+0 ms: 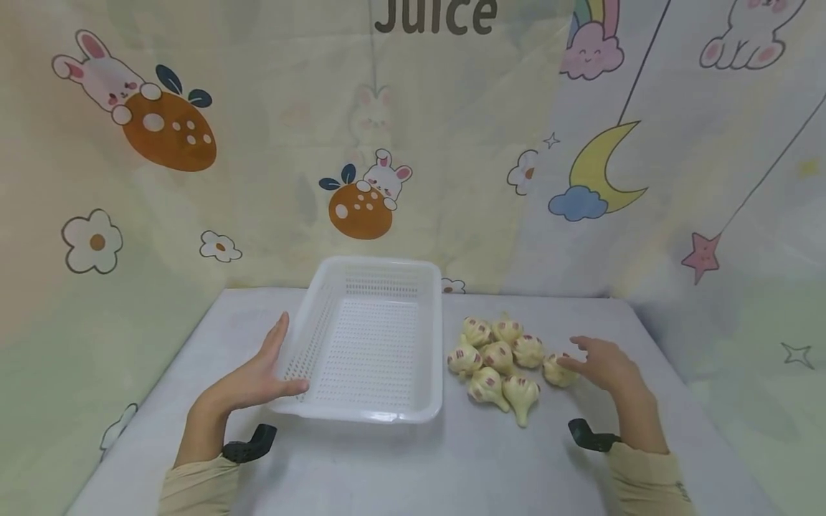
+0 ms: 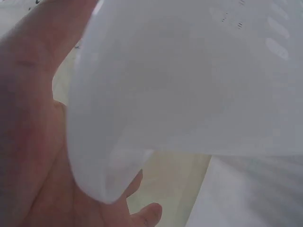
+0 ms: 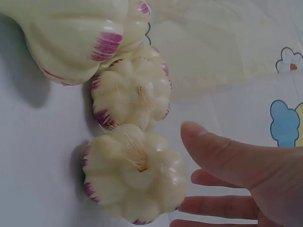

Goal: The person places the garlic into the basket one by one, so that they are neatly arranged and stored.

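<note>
Where the white perforated basket (image 1: 355, 413) sits on the pale tabletop (image 1: 387, 473), eight garlic bulbs (image 1: 497, 356) lie to its right, outside it: seven in a close group, plus one outermost bulb (image 1: 555, 374), at the group's end farthest from the basket. Left hand (image 1: 248, 381): at the basket's near left corner, thumb extended over the rim, fingers straight along the outside; how firmly it bears there cannot be told. Right hand (image 1: 609, 364): well right of the basket, at the outermost bulb, fingers and thumb spread, nothing grasped; whether a finger touches the bulb is unclear. Step in hand, by judgement: a reach to the outermost bulb, grasp not yet made. Next move, by judgement: it calls for the right thumb and fingers to curl round the bulb's lobed body, the left hand bearing lightly so the basket neither slides nor tips.
</note>
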`<state>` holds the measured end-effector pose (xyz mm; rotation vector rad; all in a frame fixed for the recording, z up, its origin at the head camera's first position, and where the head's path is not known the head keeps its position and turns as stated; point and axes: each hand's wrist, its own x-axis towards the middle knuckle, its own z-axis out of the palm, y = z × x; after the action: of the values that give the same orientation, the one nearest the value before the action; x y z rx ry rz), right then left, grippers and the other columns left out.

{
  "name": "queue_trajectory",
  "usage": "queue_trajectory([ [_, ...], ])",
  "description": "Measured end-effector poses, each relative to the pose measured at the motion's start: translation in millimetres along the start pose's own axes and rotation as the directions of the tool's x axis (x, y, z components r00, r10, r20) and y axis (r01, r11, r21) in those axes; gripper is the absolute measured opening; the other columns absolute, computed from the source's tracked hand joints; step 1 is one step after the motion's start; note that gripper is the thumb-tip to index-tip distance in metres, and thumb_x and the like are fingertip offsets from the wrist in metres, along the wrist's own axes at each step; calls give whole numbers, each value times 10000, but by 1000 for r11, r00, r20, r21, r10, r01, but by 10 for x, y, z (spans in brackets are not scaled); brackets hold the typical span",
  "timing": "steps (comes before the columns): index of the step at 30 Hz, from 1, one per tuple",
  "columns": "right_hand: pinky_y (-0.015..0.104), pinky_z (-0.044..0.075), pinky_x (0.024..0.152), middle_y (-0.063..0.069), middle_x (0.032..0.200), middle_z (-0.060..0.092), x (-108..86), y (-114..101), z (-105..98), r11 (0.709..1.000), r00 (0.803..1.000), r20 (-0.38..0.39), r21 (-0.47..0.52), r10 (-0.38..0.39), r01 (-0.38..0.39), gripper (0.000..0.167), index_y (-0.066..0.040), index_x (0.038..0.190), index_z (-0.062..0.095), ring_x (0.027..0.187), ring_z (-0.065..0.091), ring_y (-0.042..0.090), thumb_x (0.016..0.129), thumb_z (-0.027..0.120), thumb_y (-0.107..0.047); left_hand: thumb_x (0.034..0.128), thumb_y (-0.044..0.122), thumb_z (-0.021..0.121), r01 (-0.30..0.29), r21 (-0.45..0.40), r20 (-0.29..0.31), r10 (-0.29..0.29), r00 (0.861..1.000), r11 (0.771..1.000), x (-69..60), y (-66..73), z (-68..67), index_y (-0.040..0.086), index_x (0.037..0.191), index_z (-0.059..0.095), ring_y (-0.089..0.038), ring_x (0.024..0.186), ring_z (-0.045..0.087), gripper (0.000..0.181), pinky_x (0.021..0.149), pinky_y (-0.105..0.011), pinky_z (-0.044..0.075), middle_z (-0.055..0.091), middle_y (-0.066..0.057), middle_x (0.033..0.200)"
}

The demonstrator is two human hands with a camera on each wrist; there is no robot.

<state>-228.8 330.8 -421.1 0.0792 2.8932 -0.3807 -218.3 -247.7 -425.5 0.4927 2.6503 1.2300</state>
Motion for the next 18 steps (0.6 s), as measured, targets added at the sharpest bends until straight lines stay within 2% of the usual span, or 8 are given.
queue_trajectory([
  [6, 642, 384, 897, 313, 1343, 470, 34, -24, 56, 998, 1000, 13, 58, -28, 28, 844, 52, 1381, 399, 1195, 441, 515, 848, 599, -571, 731, 345, 800, -23, 4, 38, 23, 999, 1000, -30, -28, 2, 83, 1495, -183, -404, 1440, -106, 1272, 1065, -681, 58, -182, -157, 1573],
  [12, 615, 402, 893, 329, 1309, 489, 59, -44, 51, 995, 997, 27, 83, -66, 64, 791, 74, 1361, 414, 1175, 451, 525, 858, 629, -497, 716, 281, 817, -36, 6, 60, 36, 998, 999, -58, -56, 3, 74, 1493, -186, -399, 1438, -139, 1285, 1068, -678, 40, -202, -155, 1568],
  [18, 617, 392, 905, 322, 1306, 495, 87, -25, 97, 989, 997, 49, 138, -61, 53, 767, 69, 1358, 425, 1185, 440, 524, 847, 661, -454, 708, 265, 826, -30, 6, 92, 29, 995, 1000, -106, -62, -5, 81, 1493, -190, -407, 1437, -127, 1297, 1068, -670, 49, -197, -163, 1569],
])
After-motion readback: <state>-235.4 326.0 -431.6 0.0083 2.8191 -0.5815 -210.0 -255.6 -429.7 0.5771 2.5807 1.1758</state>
